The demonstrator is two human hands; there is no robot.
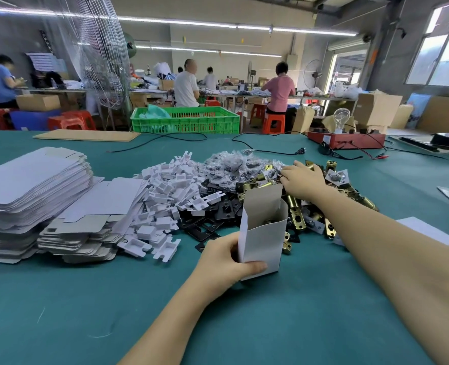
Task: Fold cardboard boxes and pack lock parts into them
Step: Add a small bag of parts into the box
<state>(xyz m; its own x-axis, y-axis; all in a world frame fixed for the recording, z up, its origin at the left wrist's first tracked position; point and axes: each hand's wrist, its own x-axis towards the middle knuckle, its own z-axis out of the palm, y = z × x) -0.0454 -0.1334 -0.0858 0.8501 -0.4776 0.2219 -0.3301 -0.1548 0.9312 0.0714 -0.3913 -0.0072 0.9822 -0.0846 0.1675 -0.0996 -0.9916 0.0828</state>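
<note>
The left hand (222,262) grips a white box (262,234) near the middle of the green bench (218,325), thumb across its near face and fingers (233,255) curled round its left side. The box stands upright and open at the top, its tall flap raised at the far side, and a brass part shows inside it. Just beyond the box lies a heap of brass latches (297,217) mixed with black plates (218,209). The right hand (303,180) reaches over this heap from the right, fingers curled down onto the small clear bags (233,164) at its far edge; whether they have pinched one cannot be told. Left of the plates is a pile of white plastic trays (170,196), and further left two stacks of flat white box blanks (33,188), the left stack higher. Beyond, a black cable (270,150) runs across the bench to a red unit (347,140) carrying a bulb (341,118) at far right. A green crate (185,119) stands past the far edge, with people seated at other benches behind
</note>
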